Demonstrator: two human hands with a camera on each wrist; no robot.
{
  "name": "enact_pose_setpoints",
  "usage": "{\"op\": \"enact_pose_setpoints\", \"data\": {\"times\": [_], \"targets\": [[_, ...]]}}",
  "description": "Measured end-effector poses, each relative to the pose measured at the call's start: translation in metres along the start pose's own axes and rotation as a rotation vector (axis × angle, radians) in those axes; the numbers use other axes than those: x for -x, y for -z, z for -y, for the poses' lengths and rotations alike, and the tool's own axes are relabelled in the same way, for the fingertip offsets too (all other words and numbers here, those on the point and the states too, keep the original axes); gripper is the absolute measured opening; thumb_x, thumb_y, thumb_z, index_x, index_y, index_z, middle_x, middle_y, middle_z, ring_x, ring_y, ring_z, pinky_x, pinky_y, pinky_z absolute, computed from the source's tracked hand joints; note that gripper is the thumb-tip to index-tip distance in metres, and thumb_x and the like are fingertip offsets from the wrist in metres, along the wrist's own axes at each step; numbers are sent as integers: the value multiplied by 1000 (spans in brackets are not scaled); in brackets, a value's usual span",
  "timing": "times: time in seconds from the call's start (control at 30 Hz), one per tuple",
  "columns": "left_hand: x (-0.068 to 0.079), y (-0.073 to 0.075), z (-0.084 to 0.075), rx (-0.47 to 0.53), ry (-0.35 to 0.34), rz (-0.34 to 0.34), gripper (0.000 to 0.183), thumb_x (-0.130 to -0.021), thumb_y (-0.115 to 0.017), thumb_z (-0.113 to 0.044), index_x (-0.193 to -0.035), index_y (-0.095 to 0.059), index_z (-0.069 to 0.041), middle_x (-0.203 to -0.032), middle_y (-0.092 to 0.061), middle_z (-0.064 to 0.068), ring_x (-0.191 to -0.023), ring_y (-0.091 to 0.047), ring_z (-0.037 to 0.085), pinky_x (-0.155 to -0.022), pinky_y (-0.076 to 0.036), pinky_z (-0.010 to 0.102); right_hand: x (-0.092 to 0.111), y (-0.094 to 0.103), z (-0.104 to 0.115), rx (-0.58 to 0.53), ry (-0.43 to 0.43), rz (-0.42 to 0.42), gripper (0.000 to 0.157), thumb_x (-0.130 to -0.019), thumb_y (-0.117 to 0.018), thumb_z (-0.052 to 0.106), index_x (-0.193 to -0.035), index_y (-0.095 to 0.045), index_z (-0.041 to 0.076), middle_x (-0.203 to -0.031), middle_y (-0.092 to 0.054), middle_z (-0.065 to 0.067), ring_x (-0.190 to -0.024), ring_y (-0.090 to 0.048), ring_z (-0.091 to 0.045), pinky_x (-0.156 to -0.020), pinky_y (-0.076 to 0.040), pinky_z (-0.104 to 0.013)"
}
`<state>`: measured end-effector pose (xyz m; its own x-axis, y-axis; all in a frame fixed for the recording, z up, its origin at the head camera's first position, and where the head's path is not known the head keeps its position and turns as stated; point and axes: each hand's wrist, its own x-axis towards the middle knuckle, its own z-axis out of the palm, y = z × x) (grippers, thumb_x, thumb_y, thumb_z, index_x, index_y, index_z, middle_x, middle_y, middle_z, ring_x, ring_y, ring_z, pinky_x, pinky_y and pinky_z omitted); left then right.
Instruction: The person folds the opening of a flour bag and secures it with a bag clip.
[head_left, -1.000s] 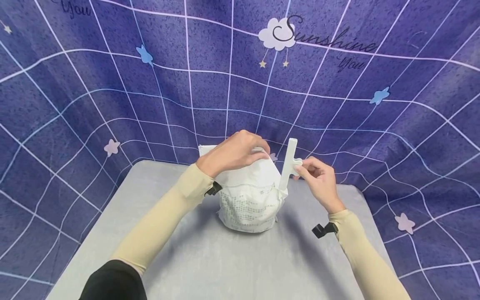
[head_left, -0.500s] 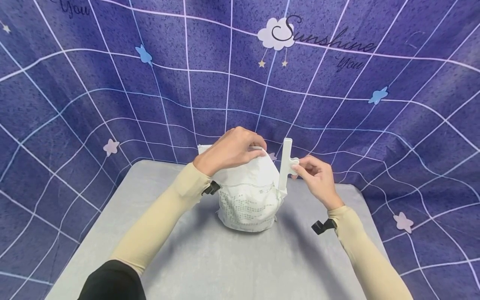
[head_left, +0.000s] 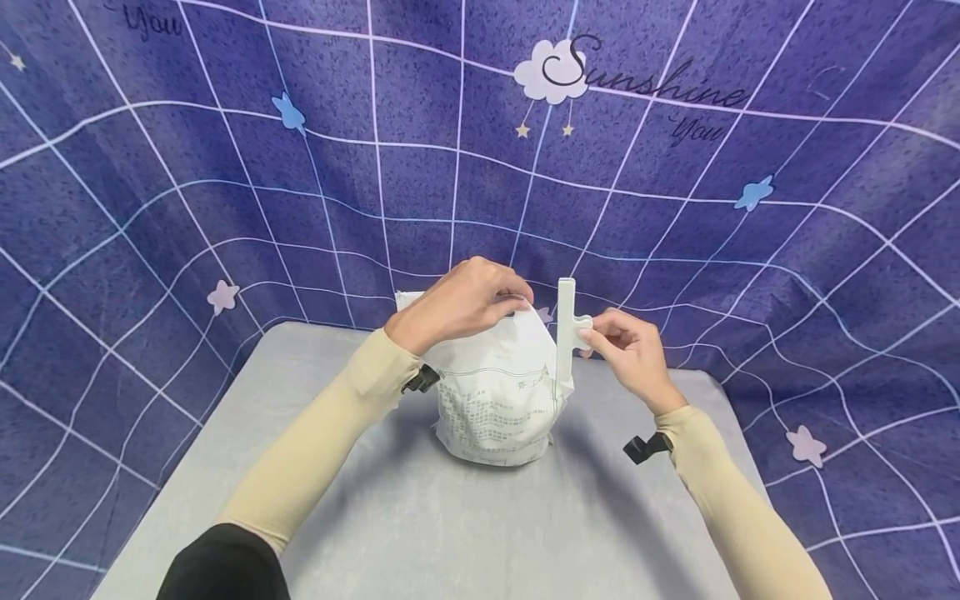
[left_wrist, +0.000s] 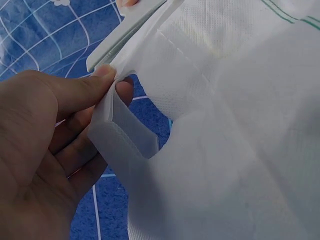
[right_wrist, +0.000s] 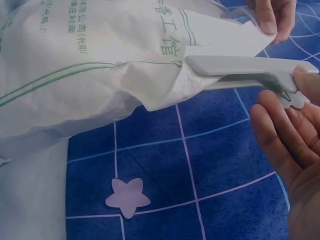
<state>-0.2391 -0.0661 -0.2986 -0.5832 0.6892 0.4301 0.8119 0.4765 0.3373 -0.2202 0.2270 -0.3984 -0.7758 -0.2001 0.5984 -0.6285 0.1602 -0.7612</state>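
A white woven bag (head_left: 495,417) with printed text stands upright and bulging on the grey table. My left hand (head_left: 468,300) pinches its top edge between thumb and fingers, beside a cut-out handle hole (left_wrist: 142,120) in the left wrist view. My right hand (head_left: 632,354) pinches the tab of a long white bag clip (head_left: 566,329), which stands nearly upright at the bag's right edge. In the right wrist view the clip's arms (right_wrist: 240,65) lie apart, and the folded corner of the bag reaches between them. How deep the fabric sits inside is hard to tell.
The grey tabletop (head_left: 450,533) spreads around the bag. A blue-purple curtain (head_left: 375,183) with grid lines and stars hangs behind and on both sides of the table. Black straps with small cameras (head_left: 637,448) sit on both wrists.
My right hand has moved a little left, bringing the clip closer along the bag's right edge and more upright. The left hand has shifted slightly left, keeping its pinch on the bag.
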Motion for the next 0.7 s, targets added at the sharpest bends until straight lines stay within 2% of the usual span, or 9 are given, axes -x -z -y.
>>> {"op": "enact_pose_setpoints", "data": {"times": [0.17,0.37,0.7], "targets": [[0,0,1,-19,-31,-12,13,-102,-74,-12,-110,-84,-10,-108,-82,2,-103,-77,18,-92,-61,31,-2,0,1,16,19,17,10,-91,-73,-17,-92,-74,-7,-75,-74,-14,-62,-70,-10,-60,-57,-18],[1,0,1,-7,-22,-25,12,-102,-76,-14,-109,-85,-11,-108,-82,1,-102,-77,17,-91,-62,30,-5,2,2,29,25,46,10,-90,-75,-15,-91,-75,-5,-71,-71,-13,-62,-69,-9,-55,-53,-16],[2,0,4,54,-32,-73,11,-100,-78,-15,-107,-84,-8,-102,-82,3,-92,-77,15,-84,-61,27,-12,5,3,1,61,135,5,-92,-76,-12,-94,-73,-14,-80,-71,-15,-65,-71,-13,-61,-61,-22]]}}
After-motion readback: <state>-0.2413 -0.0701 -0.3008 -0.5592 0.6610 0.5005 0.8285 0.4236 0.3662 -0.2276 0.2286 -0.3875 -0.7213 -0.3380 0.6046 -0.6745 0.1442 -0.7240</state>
